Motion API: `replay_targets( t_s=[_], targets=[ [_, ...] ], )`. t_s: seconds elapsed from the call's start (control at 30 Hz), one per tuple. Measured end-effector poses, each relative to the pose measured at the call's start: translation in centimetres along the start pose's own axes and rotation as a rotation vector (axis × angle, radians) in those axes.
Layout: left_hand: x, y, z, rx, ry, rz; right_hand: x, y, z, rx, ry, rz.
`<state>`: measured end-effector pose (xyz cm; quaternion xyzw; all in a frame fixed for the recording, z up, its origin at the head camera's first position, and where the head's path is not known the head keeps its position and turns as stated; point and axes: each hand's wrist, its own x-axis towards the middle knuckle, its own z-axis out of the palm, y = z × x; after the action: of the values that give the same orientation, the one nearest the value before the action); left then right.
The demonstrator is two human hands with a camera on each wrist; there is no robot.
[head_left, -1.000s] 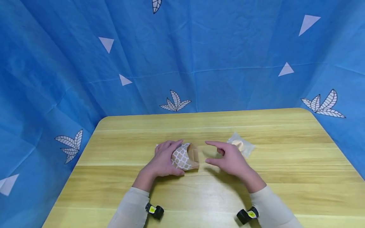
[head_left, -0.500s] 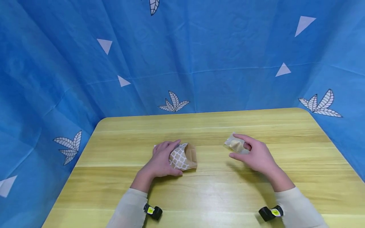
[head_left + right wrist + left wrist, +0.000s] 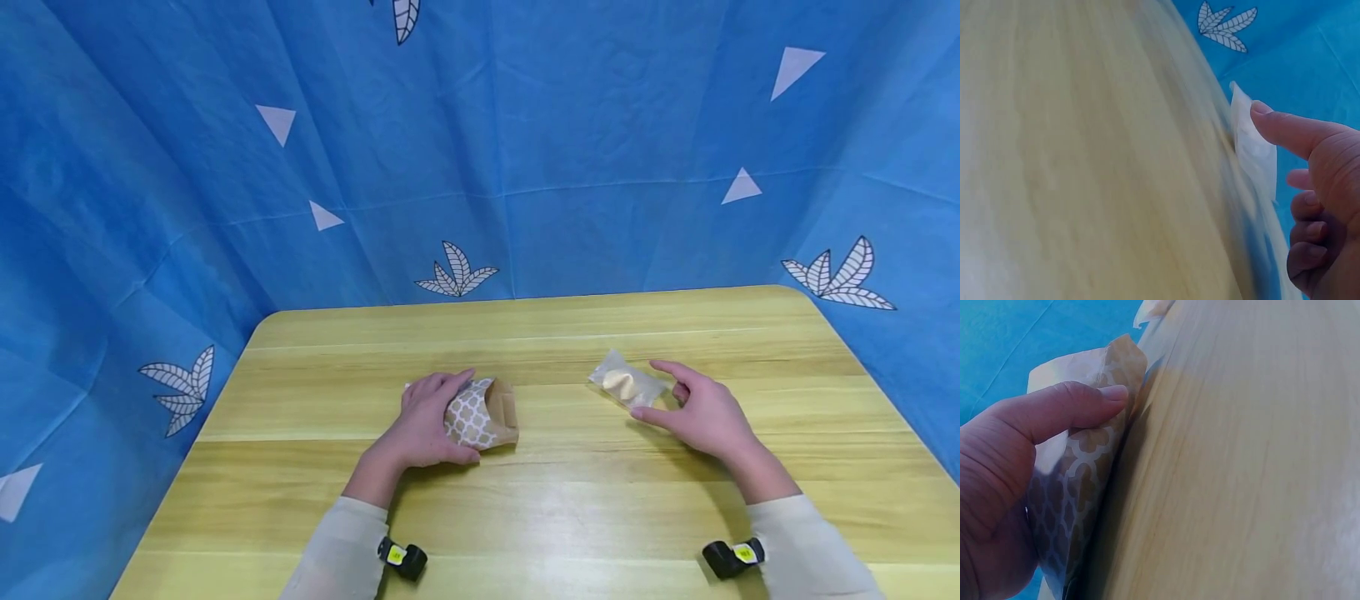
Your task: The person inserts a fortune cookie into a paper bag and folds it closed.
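Observation:
My left hand [image 3: 431, 423] grips a brown paper bag [image 3: 472, 417] with a white lattice print, lying on its side with its mouth toward the right. In the left wrist view, the thumb lies across the patterned bag [image 3: 1079, 481]. Right of the bag, a small clear plastic packet [image 3: 628, 382] with a cream-coloured piece inside lies on the table. At the packet's right end is my right hand [image 3: 701, 412], thumb and forefinger spread apart, the other fingers curled. The right wrist view has the thumb in front of the packet [image 3: 1252, 144]; whether they touch I cannot tell.
Both hands are over a light wood-grain table [image 3: 555, 517], with rounded far corners. Behind it hangs a blue curtain [image 3: 585, 233] printed with white triangles and leaves. Each sleeve carries a black wrist camera [image 3: 731, 558].
My right hand has moved right, away from the bag, past the packet to its right end. My left hand still holds the paper bag in place.

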<state>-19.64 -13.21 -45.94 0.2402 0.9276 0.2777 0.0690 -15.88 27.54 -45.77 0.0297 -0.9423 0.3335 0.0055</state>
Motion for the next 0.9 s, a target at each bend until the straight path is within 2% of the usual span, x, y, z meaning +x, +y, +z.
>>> replay_targets(
  t_s=[0.33, 0.47, 0.7, 0.9],
  targets=[
    [0.1, 0.1, 0.1, 0.0, -0.003, -0.005, -0.7, 0.8, 0.2, 0.021, -0.038, -0.01],
    [0.1, 0.2, 0.1, 0.001, -0.008, -0.015, -1.2, 0.6, 0.1, 0.028, -0.036, -0.025],
    [0.1, 0.3, 0.1, -0.004, -0.01, -0.023, -1.6, -0.2, 0.1, 0.033, -0.08, -0.016],
    [0.0, 0.5, 0.0, -0.006, -0.006, -0.02, -1.6, -0.3, 0.0, 0.049, -0.057, -0.054]
  ],
)
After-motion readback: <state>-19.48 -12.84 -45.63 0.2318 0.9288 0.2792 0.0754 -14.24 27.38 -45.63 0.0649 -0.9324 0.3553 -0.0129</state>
